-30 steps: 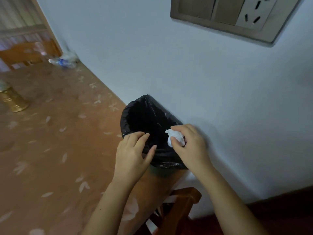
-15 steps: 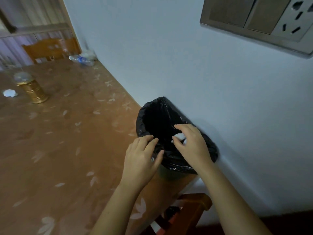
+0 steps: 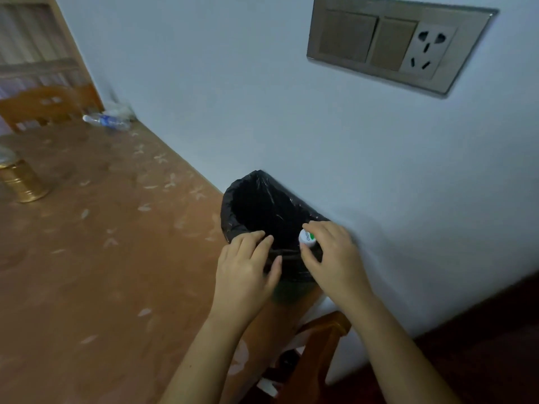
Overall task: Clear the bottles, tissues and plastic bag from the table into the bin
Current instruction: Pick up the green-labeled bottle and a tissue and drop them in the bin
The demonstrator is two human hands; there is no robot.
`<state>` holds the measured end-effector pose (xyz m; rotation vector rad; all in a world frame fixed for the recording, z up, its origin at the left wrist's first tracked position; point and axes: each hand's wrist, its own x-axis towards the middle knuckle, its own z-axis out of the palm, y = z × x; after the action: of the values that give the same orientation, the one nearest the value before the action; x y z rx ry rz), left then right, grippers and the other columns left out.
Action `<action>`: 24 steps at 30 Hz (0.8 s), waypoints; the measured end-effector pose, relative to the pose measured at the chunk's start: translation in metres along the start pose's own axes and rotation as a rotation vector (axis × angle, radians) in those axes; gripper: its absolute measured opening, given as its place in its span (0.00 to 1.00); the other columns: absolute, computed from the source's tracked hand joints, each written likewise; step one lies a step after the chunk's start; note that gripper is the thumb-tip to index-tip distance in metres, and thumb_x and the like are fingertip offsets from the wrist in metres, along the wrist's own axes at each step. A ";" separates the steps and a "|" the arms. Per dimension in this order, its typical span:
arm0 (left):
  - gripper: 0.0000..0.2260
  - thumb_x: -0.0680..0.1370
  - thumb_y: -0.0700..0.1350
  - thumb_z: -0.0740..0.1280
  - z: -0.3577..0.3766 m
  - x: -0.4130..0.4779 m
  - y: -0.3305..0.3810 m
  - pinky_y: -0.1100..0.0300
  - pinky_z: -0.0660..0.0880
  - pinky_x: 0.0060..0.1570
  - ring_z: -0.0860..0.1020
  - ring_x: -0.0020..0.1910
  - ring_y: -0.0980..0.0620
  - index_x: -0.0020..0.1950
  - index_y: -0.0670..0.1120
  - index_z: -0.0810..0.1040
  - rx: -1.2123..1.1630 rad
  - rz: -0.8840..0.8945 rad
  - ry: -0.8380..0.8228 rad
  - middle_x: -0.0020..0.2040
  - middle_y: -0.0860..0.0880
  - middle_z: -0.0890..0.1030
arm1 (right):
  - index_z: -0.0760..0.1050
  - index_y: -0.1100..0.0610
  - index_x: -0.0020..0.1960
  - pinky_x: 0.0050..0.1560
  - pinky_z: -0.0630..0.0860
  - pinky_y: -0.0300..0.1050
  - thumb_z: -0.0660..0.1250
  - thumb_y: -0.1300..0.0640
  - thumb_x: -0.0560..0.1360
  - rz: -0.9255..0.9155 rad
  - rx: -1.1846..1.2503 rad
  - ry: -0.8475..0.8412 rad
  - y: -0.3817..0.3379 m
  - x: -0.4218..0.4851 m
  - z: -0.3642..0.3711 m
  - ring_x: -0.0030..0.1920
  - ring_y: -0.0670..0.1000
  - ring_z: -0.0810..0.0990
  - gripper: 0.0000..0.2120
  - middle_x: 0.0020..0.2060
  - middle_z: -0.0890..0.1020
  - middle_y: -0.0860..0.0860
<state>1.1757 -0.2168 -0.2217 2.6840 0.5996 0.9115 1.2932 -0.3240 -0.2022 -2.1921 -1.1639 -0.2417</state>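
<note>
A small bin lined with a black bag [image 3: 233, 205] stands on the brown table [image 3: 102, 258], at the corner against the wall. My left hand [image 3: 245, 275] grips the near rim of the liner between thumb and fingers. Just over the bin's right rim, my right hand [image 3: 332, 258] pinches a small round white thing with green print [image 3: 306, 238], which looks like a bottle cap. At the table's far end a clear plastic bottle with a blue label [image 3: 106, 121] lies on its side. Crumpled clear plastic [image 3: 119, 108] sits behind it by the wall.
A gold tin [image 3: 23, 183] stands at the left edge of the table. One wooden chair [image 3: 43, 104] is beyond the far end; another chair's back [image 3: 320, 342] is below the bin's corner. A switch and socket panel [image 3: 388, 45] hangs on the wall.
Both hands have stayed at the bin's rim while the view shifted. A second ago the right hand showed crumpled white tissue; now a round white cap shows in its fingers.
</note>
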 end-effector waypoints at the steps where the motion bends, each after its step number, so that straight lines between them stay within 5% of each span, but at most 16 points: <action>1: 0.15 0.71 0.45 0.70 -0.001 -0.002 0.002 0.53 0.73 0.49 0.78 0.53 0.45 0.55 0.41 0.78 -0.009 0.011 0.000 0.53 0.43 0.81 | 0.75 0.60 0.56 0.54 0.72 0.48 0.67 0.61 0.71 0.004 -0.015 0.012 -0.003 -0.006 -0.004 0.54 0.55 0.75 0.14 0.52 0.80 0.56; 11: 0.15 0.71 0.44 0.70 -0.022 -0.044 0.011 0.51 0.73 0.50 0.77 0.54 0.43 0.55 0.40 0.78 -0.069 0.126 -0.041 0.53 0.42 0.81 | 0.75 0.62 0.56 0.55 0.73 0.51 0.69 0.61 0.70 0.111 -0.136 0.100 -0.036 -0.076 -0.023 0.55 0.57 0.76 0.15 0.53 0.80 0.58; 24: 0.14 0.72 0.45 0.69 -0.083 -0.142 0.038 0.49 0.73 0.49 0.77 0.54 0.41 0.54 0.40 0.79 -0.021 0.071 -0.059 0.52 0.42 0.81 | 0.77 0.63 0.53 0.54 0.74 0.52 0.70 0.63 0.68 0.019 -0.099 0.129 -0.088 -0.167 -0.046 0.53 0.57 0.77 0.14 0.51 0.81 0.58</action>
<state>1.0335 -0.3069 -0.2184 2.7183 0.4825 0.8481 1.1302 -0.4295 -0.1993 -2.2354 -1.0804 -0.4348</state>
